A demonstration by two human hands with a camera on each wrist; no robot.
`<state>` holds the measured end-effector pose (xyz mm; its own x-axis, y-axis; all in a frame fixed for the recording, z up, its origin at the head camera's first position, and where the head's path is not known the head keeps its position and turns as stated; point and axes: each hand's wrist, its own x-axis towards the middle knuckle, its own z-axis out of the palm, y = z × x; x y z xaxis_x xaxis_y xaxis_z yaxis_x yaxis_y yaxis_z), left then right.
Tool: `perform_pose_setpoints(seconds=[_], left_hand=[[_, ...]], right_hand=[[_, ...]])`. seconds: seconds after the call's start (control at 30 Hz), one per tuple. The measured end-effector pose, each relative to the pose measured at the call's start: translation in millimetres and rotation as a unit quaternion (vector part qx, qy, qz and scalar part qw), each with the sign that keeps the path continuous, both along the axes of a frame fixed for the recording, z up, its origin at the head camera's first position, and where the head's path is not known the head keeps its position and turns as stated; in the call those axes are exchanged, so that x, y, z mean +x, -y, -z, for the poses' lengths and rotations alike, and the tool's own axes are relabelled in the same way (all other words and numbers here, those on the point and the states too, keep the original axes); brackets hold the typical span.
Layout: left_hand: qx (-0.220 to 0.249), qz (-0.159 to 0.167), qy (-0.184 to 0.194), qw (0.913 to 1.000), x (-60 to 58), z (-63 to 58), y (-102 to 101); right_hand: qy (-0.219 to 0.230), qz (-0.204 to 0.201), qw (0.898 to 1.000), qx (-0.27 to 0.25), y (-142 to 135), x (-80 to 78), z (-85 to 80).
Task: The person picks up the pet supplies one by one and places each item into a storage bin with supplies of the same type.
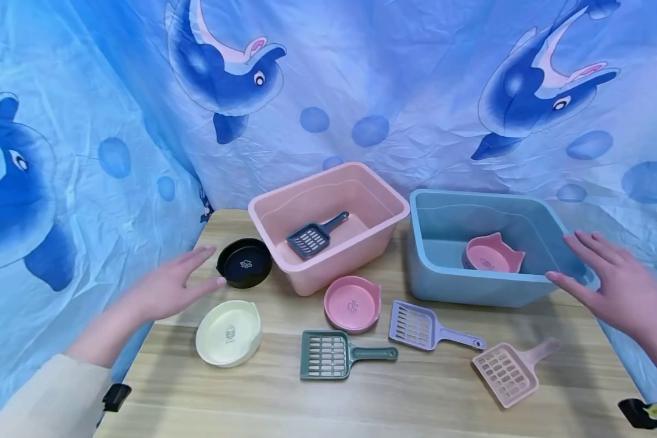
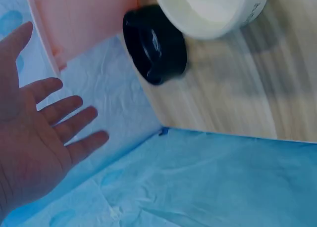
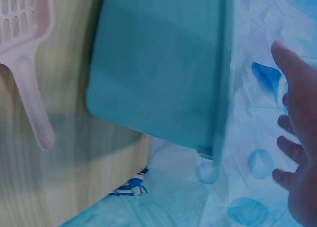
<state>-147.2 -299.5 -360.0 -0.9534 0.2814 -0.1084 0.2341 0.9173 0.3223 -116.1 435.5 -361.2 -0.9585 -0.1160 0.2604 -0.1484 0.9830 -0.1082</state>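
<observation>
My left hand (image 1: 170, 283) hovers with spread fingers at the table's left side, holding nothing. Nearest to it are a black pet bowl (image 1: 244, 263) and a cream pet bowl (image 1: 229, 334); the left wrist view shows its bare palm (image 2: 34, 143). Over the right end of the blue litter box (image 1: 471, 286) hangs my right hand (image 1: 615, 283), fingers extended and nothing in them. A pink cat-eared bowl (image 1: 493, 253) lies tilted inside that box. Inside the pink litter box (image 1: 328, 267) rests a dark blue litter scoop (image 1: 309, 240).
Another pink bowl (image 1: 353, 304) sits before the pink box. Along the front of the wooden table (image 1: 394, 407) lie a green scoop (image 1: 325, 356), a purple scoop (image 1: 414, 325) and a beige-pink scoop (image 1: 507, 374). A blue dolphin-print curtain (image 1: 328, 73) closes off the back and sides.
</observation>
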Motion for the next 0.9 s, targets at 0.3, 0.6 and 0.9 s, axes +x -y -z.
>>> perform_pose_setpoints(seconds=[0.3,0.6,0.9], left_hand=[[0.101,0.012,-0.003,0.9949,19.9,9.4,-38.7],[0.195,-0.018,0.073,0.9779,35.7,28.5,-74.4],[0.238,-0.088,0.132,0.9583,50.3,53.8,-102.4]], right_hand=[[-0.082,-0.036,0.996,-0.015,-0.2,2.5,27.9],[-0.139,-0.050,0.988,-0.053,-1.2,-1.8,51.6],[-0.186,-0.064,0.979,-0.059,2.2,-1.0,67.4]])
